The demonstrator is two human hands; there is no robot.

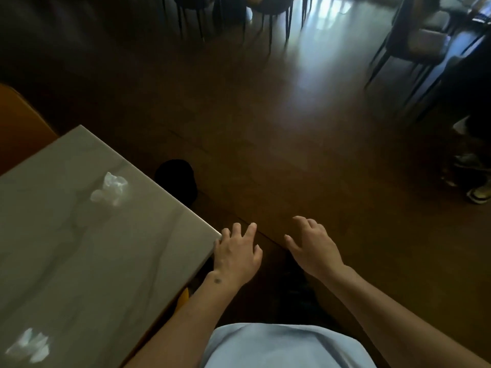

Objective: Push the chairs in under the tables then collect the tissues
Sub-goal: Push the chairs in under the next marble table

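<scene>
I am standing by the corner of a pale stone bench (79,256) on my left. Two crumpled white tissues are lying on it. One tissue (110,189) is sitting toward the far side of the bench top. The other tissue (29,346) is lying near me, close to the left edge of the view. Both are well apart from my hands.

An orange chair back (18,123) is showing past the far left corner of the bench. A small bit of orange (183,297) is peeking out under the near edge of the bench, and I cannot tell what it is. A dark round thing (177,179) is sitting on the brown floor (265,155) just beyond the bench. More chairs with thin dark legs (268,17) are standing far away, and others (425,46) are standing at the far right. Someone's shoes (475,192) are showing at the right edge.

My left hand (236,254) is hanging just beside the bench corner, with its grip released and the fingers spread. It is holding nothing. I cannot tell if it is touching the corner. My right hand (314,247) is hanging over the floor, also loose and spread, holding nothing.
</scene>
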